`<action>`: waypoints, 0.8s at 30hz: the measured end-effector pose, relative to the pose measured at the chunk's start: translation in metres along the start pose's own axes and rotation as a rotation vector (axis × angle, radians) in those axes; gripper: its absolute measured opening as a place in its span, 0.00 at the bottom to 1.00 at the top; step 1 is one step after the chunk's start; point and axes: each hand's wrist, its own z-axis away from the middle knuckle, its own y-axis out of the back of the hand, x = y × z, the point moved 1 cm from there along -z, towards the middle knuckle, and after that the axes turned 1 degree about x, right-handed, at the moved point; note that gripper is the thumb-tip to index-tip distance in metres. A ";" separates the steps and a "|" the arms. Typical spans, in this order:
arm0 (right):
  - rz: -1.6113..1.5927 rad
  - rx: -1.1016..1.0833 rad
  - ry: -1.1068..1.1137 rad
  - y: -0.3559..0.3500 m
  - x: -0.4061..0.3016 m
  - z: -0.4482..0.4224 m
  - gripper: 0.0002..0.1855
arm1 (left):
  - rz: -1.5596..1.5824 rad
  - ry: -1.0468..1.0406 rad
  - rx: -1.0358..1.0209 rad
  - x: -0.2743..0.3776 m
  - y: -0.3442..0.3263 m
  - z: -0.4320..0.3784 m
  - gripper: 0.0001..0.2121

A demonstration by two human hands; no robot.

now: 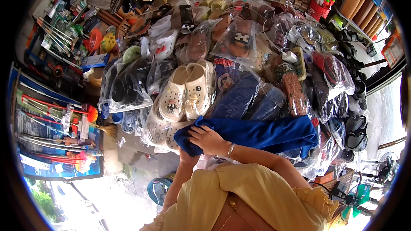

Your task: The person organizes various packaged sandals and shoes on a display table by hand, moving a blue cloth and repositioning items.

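A long dark blue cloth (260, 134) lies folded or bunched across the bagged footwear in front of me. The fingers of my right hand (207, 139), with a silvery bracelet at its wrist, press over the cloth's left end. Beneath that same end is my left hand (189, 158), its fingers mostly hidden by the fabric. Just beyond my hands rests a pair of cream perforated clogs (186, 93) with small charms, in clear plastic. Bagged dark blue items (237, 96) sit right of the clogs.
Bagged shoes (128, 80) surround the cloth. A phone (186, 16) stands upright at the far side, and a white charger (289, 57) lies right of centre. Brooms and long-handled tools (57, 131) line the left. A blue bin (159, 190) is at lower left, a green-bladed fan (361, 195) at lower right.
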 end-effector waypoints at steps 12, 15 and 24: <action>0.058 -0.024 0.077 -0.025 -0.001 0.081 0.21 | -0.666 -0.014 0.143 0.014 -0.030 0.000 0.21; 0.047 -0.032 0.052 -0.016 -0.004 0.088 0.21 | -0.702 -0.079 0.161 0.011 -0.021 -0.012 0.19; -0.057 -0.018 -0.260 0.004 -0.005 0.228 0.20 | -0.559 -0.094 0.145 0.004 -0.020 -0.010 0.14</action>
